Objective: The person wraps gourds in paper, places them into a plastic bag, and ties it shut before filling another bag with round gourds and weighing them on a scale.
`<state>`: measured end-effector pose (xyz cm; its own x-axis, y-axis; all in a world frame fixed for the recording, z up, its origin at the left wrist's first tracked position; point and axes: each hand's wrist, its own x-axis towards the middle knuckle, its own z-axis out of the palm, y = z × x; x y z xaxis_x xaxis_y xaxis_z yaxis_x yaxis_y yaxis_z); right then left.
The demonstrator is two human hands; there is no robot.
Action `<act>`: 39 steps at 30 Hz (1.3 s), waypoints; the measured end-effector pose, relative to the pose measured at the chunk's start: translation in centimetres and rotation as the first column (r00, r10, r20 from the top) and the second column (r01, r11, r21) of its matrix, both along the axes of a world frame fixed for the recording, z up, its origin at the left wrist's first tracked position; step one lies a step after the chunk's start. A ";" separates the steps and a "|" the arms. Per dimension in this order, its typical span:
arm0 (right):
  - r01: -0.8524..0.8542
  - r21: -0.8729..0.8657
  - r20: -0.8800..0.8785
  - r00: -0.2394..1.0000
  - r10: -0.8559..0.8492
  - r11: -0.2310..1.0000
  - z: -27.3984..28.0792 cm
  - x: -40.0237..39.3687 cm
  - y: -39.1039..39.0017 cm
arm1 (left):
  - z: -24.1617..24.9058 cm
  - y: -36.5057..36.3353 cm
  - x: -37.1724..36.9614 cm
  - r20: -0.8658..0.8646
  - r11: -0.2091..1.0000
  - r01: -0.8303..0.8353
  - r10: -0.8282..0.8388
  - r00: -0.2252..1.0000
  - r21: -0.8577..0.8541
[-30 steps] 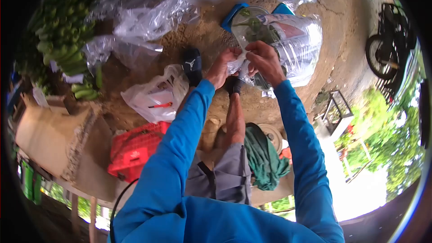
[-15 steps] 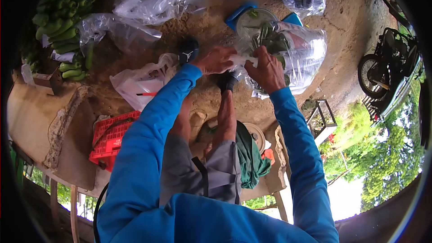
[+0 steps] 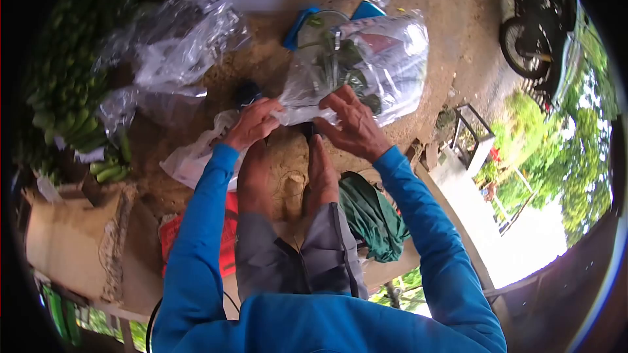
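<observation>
A clear plastic bag (image 3: 399, 68) with dark green produce inside rests partly on a round-topped weighing scale (image 3: 307, 36) with blue sides. Its gathered mouth is pulled into a flat band between my two hands. My left hand (image 3: 252, 123) pinches one end of that band. At the other end, the fingers of my right hand (image 3: 353, 123) are closed on the plastic next to the filled part. Glare on the plastic hides much of what lies inside.
Piled green vegetables (image 3: 72, 91) lie at the left beside loose clear plastic sheets (image 3: 176, 52). A white plastic bag (image 3: 196, 157) and a red crate (image 3: 229, 235) are near my legs. Green cloth (image 3: 373, 216) hangs at my right; a motorcycle (image 3: 530, 33) stands farther off.
My hands have moved apart, and the bag's twisted neck is now spread into a wider band. The bag sits closer to my left; the whole view has shifted.
</observation>
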<state>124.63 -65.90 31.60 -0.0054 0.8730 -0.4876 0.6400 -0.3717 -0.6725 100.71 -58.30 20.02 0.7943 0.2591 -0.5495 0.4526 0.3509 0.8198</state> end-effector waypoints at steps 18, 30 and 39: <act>0.254 0.217 -0.296 0.937 -0.185 0.943 1.7 -2.0 -0.3 | 5.2 -9.5 11.4 -0.256 0.243 -0.796 0.860 0.441 -0.554; 0.317 0.114 -0.069 0.948 -0.311 0.941 3.9 0.3 -5.1 | 8.2 -8.9 7.2 -0.186 0.981 -0.005 0.041 0.982 0.193; 0.346 0.264 -0.250 0.926 -0.283 0.900 5.2 1.5 -4.3 | 6.2 -11.6 8.6 -0.395 0.903 -0.411 0.426 0.814 0.127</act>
